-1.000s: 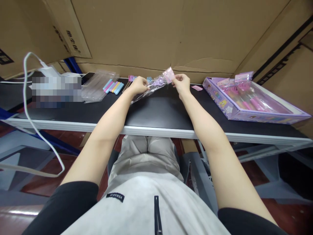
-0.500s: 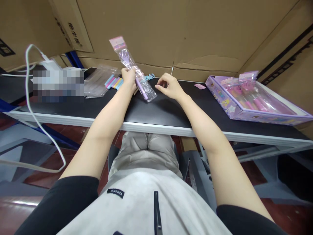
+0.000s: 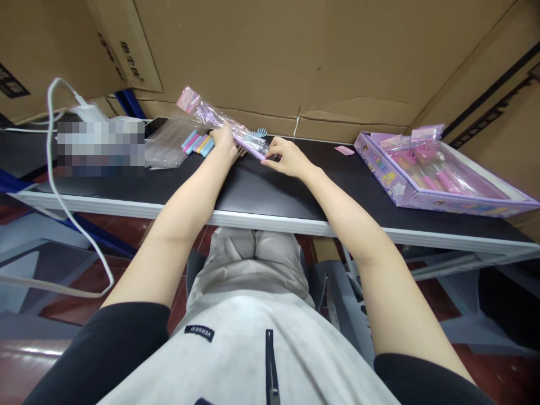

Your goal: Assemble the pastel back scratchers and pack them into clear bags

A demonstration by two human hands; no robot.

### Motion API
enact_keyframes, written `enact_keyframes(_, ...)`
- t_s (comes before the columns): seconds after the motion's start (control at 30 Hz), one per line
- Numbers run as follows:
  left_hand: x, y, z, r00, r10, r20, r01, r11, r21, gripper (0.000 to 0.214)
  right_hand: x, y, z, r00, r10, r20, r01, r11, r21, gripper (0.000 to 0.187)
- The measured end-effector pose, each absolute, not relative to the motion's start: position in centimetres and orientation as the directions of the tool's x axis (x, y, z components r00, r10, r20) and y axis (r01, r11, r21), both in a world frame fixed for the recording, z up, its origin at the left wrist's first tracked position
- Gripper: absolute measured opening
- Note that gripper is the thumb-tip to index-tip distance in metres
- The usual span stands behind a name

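Note:
My left hand (image 3: 224, 139) is closed round a purple back scratcher (image 3: 253, 152) in a clear plastic sleeve (image 3: 237, 128). A pink header card (image 3: 188, 99) tops the sleeve at its upper left end. At the lower right end, my right hand (image 3: 287, 157) pinches the sleeve and handle tip between thumb and finger. Behind the sleeve, light blue claw heads (image 3: 260, 133) of other back scratchers show, partly hidden. Pastel-coloured handles (image 3: 197, 143) lie side by side just left of my left hand.
Clear plastic sleeves (image 3: 169, 140) lie at the left beside a blurred-out patch and a white cable (image 3: 49, 129). A purple display box (image 3: 396, 180) with packed pink back scratchers stands at the right. A pink paper piece (image 3: 345, 150) lies nearby. Cardboard walls (image 3: 320, 67) enclose the back.
The sleeved back scratcher has tilted flatter and its header end has dropped. My right hand has moved slightly left and taken hold of the lower end.

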State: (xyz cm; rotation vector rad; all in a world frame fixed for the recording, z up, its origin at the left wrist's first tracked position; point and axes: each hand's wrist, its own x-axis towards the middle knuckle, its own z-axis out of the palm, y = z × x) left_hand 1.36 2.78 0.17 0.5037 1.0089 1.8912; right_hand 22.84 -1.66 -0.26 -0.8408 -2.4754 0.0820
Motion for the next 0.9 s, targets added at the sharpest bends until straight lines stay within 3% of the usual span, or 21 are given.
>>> enact_keyframes(0.1, 2.2, 1.4, 1.2, -0.489, 0.86, -0.146, -0.582, -0.197, 0.789, 0.012, 22.9, -1.6, -0.3, -0.66, 0.593, 0.461, 0.568, 0.796, -0.21, 0.025)
enact_keyframes(0.37, 2.9, 0.7, 1.3, -0.388, 0.908, -0.161, -0.622, -0.129, 0.772, 0.021, 23.4, -1.3, -0.1, -0.586, 0.66, 0.47, 0.66, 0.725, -0.197, 0.025)
enact_keyframes(0.6, 2.8, 1.1, 0.9, -0.269, 0.942, -0.2, -0.693, -0.045, 0.72, 0.02, 24.1, -0.4, -0.3, -0.515, 0.698, 0.497, 0.716, 0.67, -0.198, 0.041)
enact_keyframes(0.9, 4.5, 1.1, 0.0, -0.198, 0.973, -0.114, -0.547, -0.013, 0.837, 0.016, 23.9, -1.4, 0.3, -0.444, 0.728, 0.523, 0.757, 0.617, -0.217, 0.073)
